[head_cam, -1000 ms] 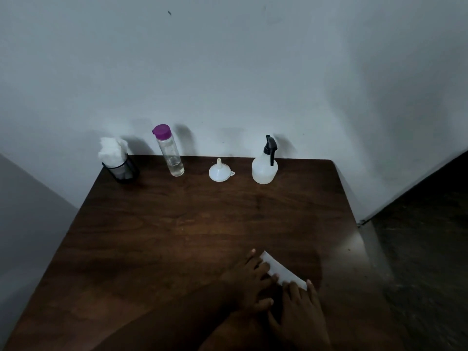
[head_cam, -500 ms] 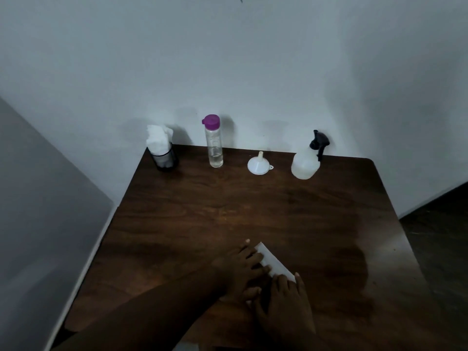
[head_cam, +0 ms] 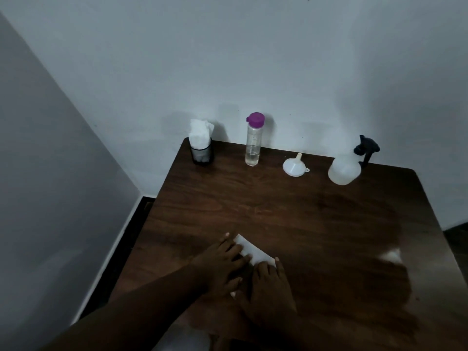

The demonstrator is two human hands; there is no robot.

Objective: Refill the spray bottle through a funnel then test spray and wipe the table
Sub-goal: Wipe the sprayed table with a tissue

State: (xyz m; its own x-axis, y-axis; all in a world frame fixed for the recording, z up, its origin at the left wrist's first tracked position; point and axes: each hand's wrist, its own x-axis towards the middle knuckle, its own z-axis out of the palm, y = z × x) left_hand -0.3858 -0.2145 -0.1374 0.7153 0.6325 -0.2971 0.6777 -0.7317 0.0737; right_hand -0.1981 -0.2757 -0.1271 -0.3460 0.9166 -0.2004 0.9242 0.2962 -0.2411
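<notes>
A white folded tissue (head_cam: 255,253) lies flat on the dark wooden table (head_cam: 291,219) near its front. My left hand (head_cam: 222,264) and my right hand (head_cam: 268,292) both press flat on the tissue, fingers spread, covering its near part. At the back of the table stand a white spray bottle (head_cam: 345,171) with a black trigger head, a white funnel (head_cam: 294,167) lying mouth-down, and a clear water bottle (head_cam: 253,140) with a purple cap holding a little liquid.
A black holder with white tissues (head_cam: 201,143) stands at the table's back left corner. The white wall runs right behind the table. The floor drops away past the left and right table edges.
The camera has swung left, so everything sits further right in view. Both hands stay pressed on the tissue at the same spot on the table.
</notes>
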